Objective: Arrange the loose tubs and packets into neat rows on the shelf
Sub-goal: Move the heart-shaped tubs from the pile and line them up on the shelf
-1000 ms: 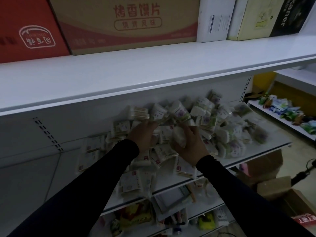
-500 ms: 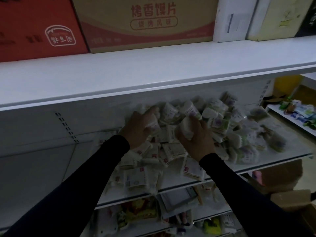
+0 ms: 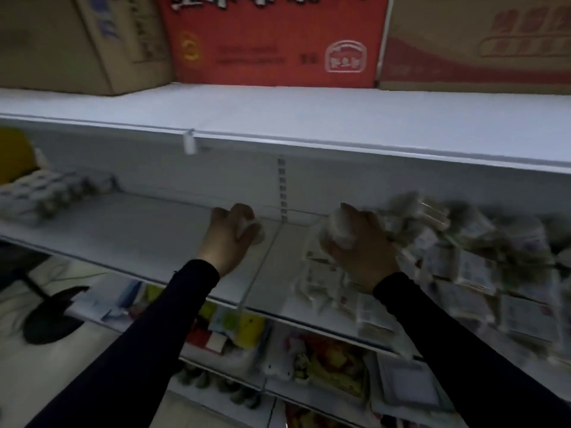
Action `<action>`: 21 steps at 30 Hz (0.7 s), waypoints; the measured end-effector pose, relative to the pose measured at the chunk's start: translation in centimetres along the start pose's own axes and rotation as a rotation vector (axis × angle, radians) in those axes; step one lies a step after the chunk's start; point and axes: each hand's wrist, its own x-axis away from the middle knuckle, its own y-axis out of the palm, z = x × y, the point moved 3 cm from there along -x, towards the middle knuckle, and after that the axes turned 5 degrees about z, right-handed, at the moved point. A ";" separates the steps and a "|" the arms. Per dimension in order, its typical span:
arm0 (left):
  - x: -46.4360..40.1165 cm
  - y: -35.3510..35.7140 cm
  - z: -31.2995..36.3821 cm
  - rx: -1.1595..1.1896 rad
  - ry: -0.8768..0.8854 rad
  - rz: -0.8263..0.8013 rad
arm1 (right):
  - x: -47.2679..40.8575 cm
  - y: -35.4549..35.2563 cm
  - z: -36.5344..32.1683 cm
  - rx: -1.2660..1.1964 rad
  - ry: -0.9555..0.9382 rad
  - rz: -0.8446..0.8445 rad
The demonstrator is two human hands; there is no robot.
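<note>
A jumbled pile of small white tubs and packets (image 3: 469, 242) covers the right part of the white middle shelf (image 3: 129, 233). My left hand (image 3: 230, 239) grips a small white tub (image 3: 251, 228) over the bare stretch of shelf, left of the pile. At the pile's left edge my right hand (image 3: 360, 245) grips another white tub (image 3: 338, 231). Flat packets (image 3: 327, 288) lie under and in front of that hand. The view is blurred, so labels cannot be read.
A neat row of small packs (image 3: 46, 189) sits at the shelf's far left. The top shelf (image 3: 309, 115) juts out overhead and carries a red carton (image 3: 275, 41) and brown cartons (image 3: 475, 41). Lower shelves hold colourful goods (image 3: 333, 362). A dark stand (image 3: 52, 316) is on the floor at left.
Both hands have lifted a tub out of the pile and swung left, the left hand now over bare shelf. The view has turned left, so the pile sits at the right.
</note>
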 end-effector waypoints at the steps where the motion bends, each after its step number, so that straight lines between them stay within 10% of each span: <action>1: 0.3 -1.4 -1.6 -0.007 -0.012 0.026 | -0.2 1.2 -1.6 -0.028 -0.007 -0.031; 21: 0.9 -22.6 -30.1 -0.176 -0.105 0.060 | -3.3 28.1 -27.2 -0.106 -0.110 -0.350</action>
